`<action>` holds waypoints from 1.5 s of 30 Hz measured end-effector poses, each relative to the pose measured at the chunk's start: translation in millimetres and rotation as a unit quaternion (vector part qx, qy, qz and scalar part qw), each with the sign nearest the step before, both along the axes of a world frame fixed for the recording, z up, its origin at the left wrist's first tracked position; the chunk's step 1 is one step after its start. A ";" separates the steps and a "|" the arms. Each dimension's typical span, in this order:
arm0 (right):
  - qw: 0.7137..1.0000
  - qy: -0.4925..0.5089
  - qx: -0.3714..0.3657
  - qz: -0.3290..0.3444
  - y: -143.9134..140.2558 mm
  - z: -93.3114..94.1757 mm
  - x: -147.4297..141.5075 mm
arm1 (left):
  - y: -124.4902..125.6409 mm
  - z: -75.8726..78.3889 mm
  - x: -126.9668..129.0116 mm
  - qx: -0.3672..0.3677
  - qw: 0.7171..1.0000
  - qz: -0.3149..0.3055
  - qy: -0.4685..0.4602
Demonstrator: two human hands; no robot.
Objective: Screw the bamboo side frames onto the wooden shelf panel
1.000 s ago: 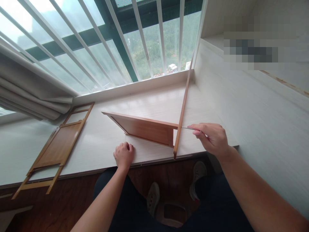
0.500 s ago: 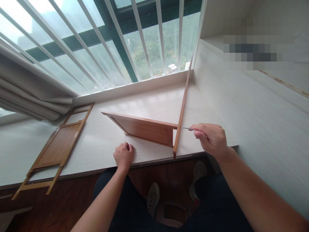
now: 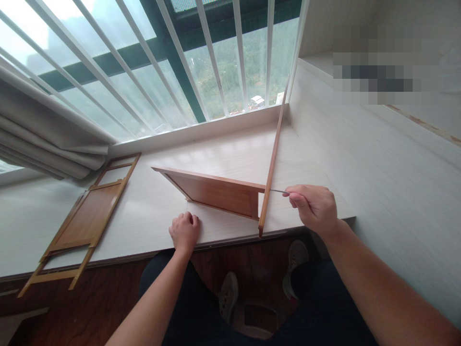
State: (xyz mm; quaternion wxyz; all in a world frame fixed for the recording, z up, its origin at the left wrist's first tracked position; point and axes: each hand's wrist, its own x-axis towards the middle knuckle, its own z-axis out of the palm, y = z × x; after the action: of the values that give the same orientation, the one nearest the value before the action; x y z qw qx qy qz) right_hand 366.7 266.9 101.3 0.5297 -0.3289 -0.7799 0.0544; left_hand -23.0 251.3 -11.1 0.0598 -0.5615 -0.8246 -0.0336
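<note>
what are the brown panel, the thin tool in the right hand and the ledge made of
Brown panel: looks like wood or wood-look board, with a smooth, even reddish-brown face.
Thin tool in the right hand: likely metal, a slim grey rod with a glint.
Ledge: probably pale laminate, with faint grain and a soft sheen.

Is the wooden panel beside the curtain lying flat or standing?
Lying flat: the wooden panel rests with its whole frame on the sill.

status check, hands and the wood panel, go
Right hand pinching thin metal tool against upright side panel. Left hand fisted on sill, beside shelf board. Nothing between them.
</note>
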 end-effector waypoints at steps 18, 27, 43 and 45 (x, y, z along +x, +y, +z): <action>1.000 0.016 -0.009 -0.005 -0.4 -3.3 -2.1 | 0.7 -1.7 -1.2 0.003 1.000 0.000 -0.002; 1.000 0.021 -0.016 -0.006 -0.7 -4.7 -2.8 | -0.1 0.5 0.6 0.001 1.000 0.002 -0.003; 1.000 0.008 -0.027 -0.012 -1.7 -3.2 -2.4 | -0.2 1.5 0.4 -0.001 1.000 0.002 -0.006; 0.999 0.008 -0.028 -0.013 -2.0 -2.7 -2.5 | -0.1 1.9 0.7 -0.001 1.000 0.001 -0.005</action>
State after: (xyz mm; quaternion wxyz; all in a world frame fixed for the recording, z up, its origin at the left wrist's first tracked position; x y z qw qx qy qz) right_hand 364.2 264.9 98.6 0.5270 -0.3530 -0.7697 0.0723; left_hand -22.3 251.2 -9.2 0.0552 -0.5602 -0.8258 -0.0353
